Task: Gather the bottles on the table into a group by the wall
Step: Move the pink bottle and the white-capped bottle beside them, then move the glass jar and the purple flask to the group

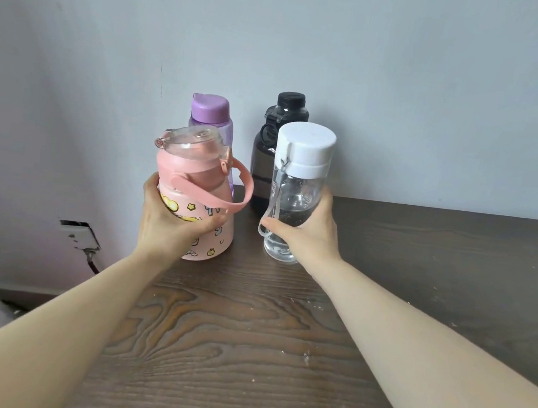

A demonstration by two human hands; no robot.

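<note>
Head camera looks down, close over the table, facing the wall.

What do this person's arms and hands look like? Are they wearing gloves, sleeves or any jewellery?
Both arms are bare from the picture's edge to the wrist: no sleeves show. The left hand and the right hand wear no gloves. No watch, bracelet or ring can be seen on the parts in view, and no markings either. The fingers are partly hidden, so a ring on a hidden finger cannot be ruled out.
</note>
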